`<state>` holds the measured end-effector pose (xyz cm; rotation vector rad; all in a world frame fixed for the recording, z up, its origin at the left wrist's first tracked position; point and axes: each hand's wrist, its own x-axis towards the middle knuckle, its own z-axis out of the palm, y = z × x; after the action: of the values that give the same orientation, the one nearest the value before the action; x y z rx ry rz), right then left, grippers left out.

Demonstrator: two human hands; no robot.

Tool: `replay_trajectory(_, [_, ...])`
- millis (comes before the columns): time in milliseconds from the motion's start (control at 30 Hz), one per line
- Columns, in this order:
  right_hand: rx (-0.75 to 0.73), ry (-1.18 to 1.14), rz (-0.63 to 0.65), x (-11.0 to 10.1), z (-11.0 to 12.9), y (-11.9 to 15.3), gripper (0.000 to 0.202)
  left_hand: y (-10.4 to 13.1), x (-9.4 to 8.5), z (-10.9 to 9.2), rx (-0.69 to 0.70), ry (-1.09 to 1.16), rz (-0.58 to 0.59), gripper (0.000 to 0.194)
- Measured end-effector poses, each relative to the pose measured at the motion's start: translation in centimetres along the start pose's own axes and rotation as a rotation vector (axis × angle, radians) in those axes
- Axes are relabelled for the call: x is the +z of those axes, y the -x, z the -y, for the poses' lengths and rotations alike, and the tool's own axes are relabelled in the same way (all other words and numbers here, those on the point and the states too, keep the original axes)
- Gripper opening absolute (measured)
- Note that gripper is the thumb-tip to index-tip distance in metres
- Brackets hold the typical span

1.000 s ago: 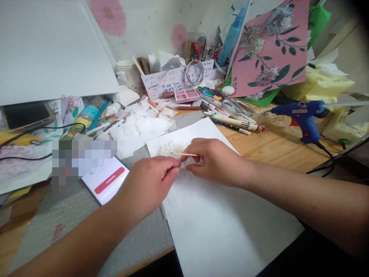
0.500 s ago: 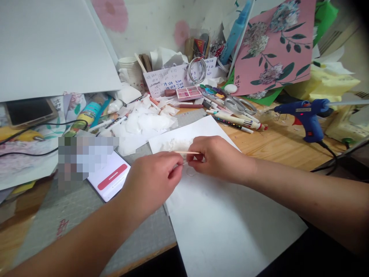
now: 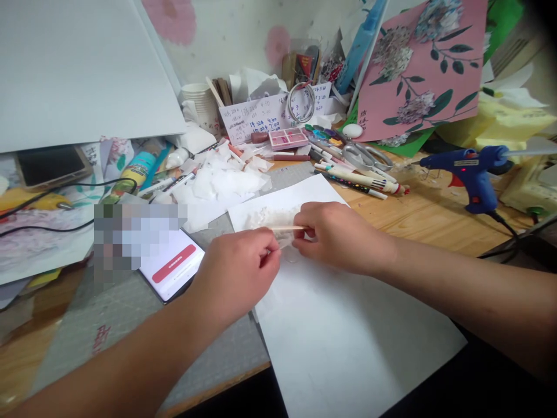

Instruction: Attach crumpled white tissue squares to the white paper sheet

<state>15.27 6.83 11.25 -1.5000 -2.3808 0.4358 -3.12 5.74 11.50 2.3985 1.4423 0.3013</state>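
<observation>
A thin wooden stick (image 3: 287,228) lies crosswise between my two hands, above a large white sheet of paper (image 3: 348,342). My right hand (image 3: 339,232) is closed in a pinch around the stick's right part. My left hand (image 3: 243,267) is closed too, thumb against forefinger, on a thin translucent piece (image 3: 285,244) that shows in the gap between the hands. The stick's left end meets my left fingers; whether they grip it is hidden. Just behind the hands, a patch of small whitish bits (image 3: 270,216) covers the sheet's far part.
A lit phone (image 3: 174,264) lies on the grey cutting mat (image 3: 209,354) at left. White tissue pieces (image 3: 221,180) are heaped behind it. Pens (image 3: 357,180) and scissors (image 3: 368,157) crowd the back. A blue glue gun (image 3: 472,174) with its cord stands at right.
The hands have drawn slightly apart, showing more of the stick and the translucent piece. The whole view has shifted a little.
</observation>
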Motion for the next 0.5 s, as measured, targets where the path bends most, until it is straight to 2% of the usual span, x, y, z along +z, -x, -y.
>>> replay_trajectory(300, [0.037, -0.056, 0.003, -0.8, -0.5, 0.0, 0.012, -0.1, 1.4, 0.4, 0.056, 0.057, 0.014, 0.013])
replay_trajectory(367, [0.031, -0.179, -0.049, -1.6, -0.3, -0.2, 0.018, -0.2, 1.5, 0.4, 0.044, 0.103, 0.009, 0.012])
replay_trajectory(500, [-0.023, -0.465, -0.230, -3.4, 0.4, -0.5, 0.038, -0.4, 1.4, 0.3, -0.004, 0.187, 0.034, 0.014])
